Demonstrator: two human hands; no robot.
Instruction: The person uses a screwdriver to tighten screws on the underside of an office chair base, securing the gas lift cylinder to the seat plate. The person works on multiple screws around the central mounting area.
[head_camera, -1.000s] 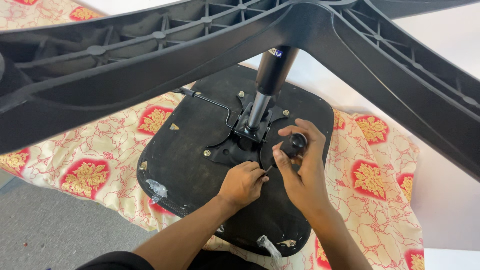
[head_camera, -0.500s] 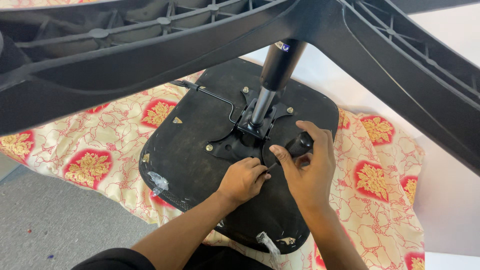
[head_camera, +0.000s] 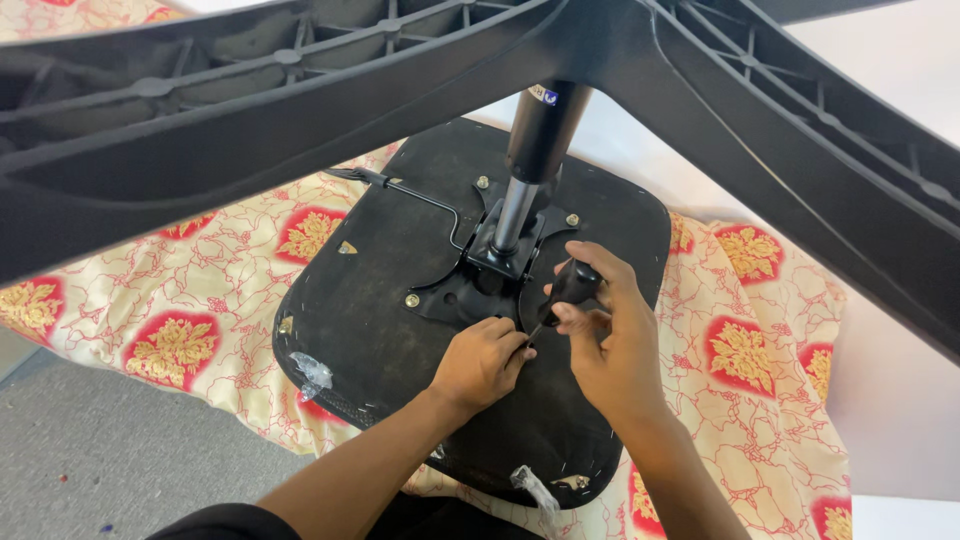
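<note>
Right hand (head_camera: 612, 345) grips a black-handled screwdriver (head_camera: 566, 291), its tip down by the left hand (head_camera: 482, 358), which is curled closed on the upturned seat (head_camera: 380, 300). Just beyond both hands rises the chair post (head_camera: 535, 150), a small blue-and-white label (head_camera: 544, 95) at its top.

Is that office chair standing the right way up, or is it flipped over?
Flipped over. The chair seat lies underside up on the patterned cloth, and the star-shaped base sticks up toward the camera on its metal column.

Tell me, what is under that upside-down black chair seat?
Under the chair seat lies a cream cloth with red and gold flowers, spread out past its edges on every side; grey floor shows beyond. What the cloth rests on beneath the seat is covered.
</note>
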